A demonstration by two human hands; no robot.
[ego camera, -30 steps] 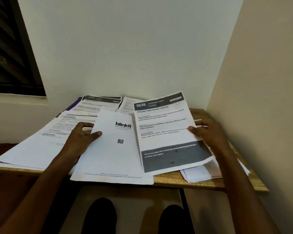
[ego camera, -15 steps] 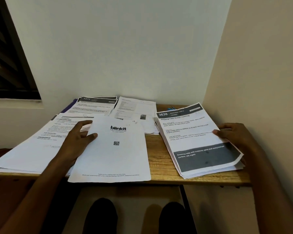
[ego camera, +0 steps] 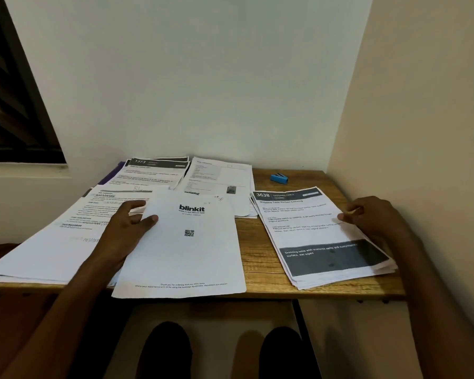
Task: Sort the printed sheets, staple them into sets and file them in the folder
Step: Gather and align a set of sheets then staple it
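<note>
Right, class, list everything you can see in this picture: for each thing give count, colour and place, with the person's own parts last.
Wooden table: one, brown, in the room corner.
White blinkit sheet with QR code: one, front centre, overhanging the table edge.
Stack headed 3638 with dark grey band: one, white, right side.
Small blue stapler: one, back right.
Sheets headed 1573: a few, white, back left.
White printed sheets: one spread pile, left.
White form sheet: one, back centre.
Purple folder edge: one, under the back-left papers.
Dark window: one, left wall.
Left hand: holds the blinkit sheet's edge.
Right hand: pinches the 3638 stack's right edge.
</note>
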